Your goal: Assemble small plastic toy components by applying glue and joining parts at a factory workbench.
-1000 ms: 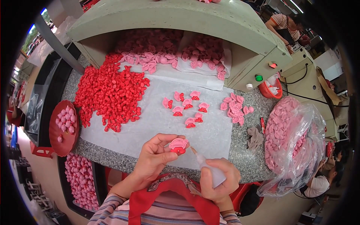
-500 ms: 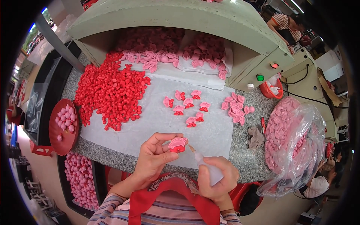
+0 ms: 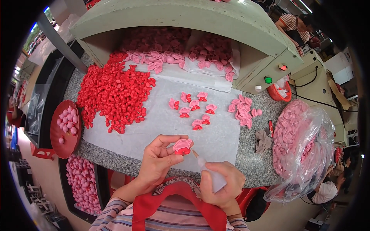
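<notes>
My left hand [image 3: 158, 158] pinches a small joined piece [image 3: 182, 146], pink on top and red below, above the near edge of the white sheet [image 3: 162, 119]. My right hand [image 3: 223, 183] grips a small squeeze bottle [image 3: 210, 173], whose thin nozzle touches the piece's right side. Several finished pink-and-red pieces [image 3: 194, 107] lie on the sheet just beyond. A big heap of red parts [image 3: 111, 92] covers the sheet's left, and a small cluster of pink parts [image 3: 243, 109] lies to the right.
A red dish [image 3: 58, 138] of pink parts sits at the left, a bin of pink parts [image 3: 83, 183] below it. A clear plastic bag of pink parts [image 3: 300, 142] bulges at the right. A green machine housing [image 3: 192, 19] overhangs more parts behind. Another person sits at the far right.
My left hand has turned the piece slightly and the bottle's nozzle has closed in against it. Nothing else has moved.
</notes>
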Demonstrator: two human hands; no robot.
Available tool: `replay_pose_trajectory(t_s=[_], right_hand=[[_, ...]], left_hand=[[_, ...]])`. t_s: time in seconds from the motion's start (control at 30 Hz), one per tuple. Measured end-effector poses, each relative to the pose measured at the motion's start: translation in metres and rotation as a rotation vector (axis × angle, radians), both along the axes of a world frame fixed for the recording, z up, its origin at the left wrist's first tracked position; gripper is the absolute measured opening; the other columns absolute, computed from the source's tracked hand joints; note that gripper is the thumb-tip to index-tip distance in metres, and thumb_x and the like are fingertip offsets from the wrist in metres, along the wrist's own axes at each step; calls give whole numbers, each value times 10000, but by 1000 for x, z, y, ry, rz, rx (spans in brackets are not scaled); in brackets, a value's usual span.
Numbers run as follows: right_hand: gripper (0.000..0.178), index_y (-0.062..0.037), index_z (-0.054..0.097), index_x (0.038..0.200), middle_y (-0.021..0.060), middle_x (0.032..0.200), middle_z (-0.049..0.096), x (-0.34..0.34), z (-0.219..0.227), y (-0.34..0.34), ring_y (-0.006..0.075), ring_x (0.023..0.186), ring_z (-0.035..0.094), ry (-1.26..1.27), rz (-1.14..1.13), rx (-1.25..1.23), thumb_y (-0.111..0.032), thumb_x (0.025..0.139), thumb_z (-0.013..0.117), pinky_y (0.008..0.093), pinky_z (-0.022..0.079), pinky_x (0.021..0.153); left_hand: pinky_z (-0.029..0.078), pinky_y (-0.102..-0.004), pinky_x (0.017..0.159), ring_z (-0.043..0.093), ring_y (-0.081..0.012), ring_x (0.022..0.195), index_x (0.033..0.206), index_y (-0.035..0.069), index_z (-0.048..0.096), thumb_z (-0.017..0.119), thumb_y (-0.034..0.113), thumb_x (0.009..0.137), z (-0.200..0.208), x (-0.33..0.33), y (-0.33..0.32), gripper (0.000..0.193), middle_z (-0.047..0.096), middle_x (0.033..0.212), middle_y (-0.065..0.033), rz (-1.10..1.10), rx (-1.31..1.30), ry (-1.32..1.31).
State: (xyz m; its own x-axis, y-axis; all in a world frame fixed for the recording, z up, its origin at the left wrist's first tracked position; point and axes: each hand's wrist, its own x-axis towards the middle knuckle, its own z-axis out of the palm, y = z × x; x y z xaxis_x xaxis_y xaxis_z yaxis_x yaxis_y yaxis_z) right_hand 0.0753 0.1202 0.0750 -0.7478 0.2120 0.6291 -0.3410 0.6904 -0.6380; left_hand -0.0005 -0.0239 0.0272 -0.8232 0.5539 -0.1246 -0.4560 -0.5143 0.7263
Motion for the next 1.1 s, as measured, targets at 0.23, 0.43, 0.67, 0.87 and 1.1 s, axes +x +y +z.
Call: replay_pose_trajectory(t_s=[0.23, 0.43, 0.67, 0.87, 1.1], right_hand=[[255, -11, 566, 835, 68, 654, 600, 0, 0, 0, 165, 423, 515, -29, -1, -12, 11, 595, 650, 248, 407, 396], [252, -6, 571, 829, 74, 645, 605, 7, -1, 3, 166, 412, 515, 10, -19, -48, -3, 591, 652, 241, 404, 394], [258, -10, 572, 831, 74, 601, 582, 8, 2, -1, 169, 410, 517, -5, 25, -47, -8, 587, 655, 238, 406, 394], [283, -12, 569, 848, 73, 592, 576, 7, -1, -2, 170, 412, 521, -17, 49, -33, -7, 581, 661, 239, 405, 392], [290, -9, 570, 854, 76, 614, 585, 7, 1, -2, 170, 415, 525, -22, 52, -22, -9, 580, 664, 238, 409, 392]], left_hand=[[434, -378, 906, 517, -300, 1067, 1120, 16, 482, 586, -70, 739, -1, -2, 0, 405, 508, 1155, -166, -14, -1, -56], [454, -337, 889, 519, -289, 1068, 1211, 6, 434, 552, -2, 800, 7, -5, 0, 428, 499, 1181, -177, -75, 15, -192], [447, -338, 896, 502, -283, 1091, 1228, -1, 419, 542, 41, 825, 12, -2, 1, 423, 481, 1204, -188, -51, 9, -161], [442, -361, 893, 510, -263, 1078, 1207, -5, 441, 536, 2, 818, 6, 1, -1, 401, 489, 1194, -185, -9, -3, -36], [441, -357, 897, 511, -256, 1075, 1193, -8, 454, 542, -21, 803, 7, 2, -1, 401, 498, 1180, -186, 9, -16, 4]])
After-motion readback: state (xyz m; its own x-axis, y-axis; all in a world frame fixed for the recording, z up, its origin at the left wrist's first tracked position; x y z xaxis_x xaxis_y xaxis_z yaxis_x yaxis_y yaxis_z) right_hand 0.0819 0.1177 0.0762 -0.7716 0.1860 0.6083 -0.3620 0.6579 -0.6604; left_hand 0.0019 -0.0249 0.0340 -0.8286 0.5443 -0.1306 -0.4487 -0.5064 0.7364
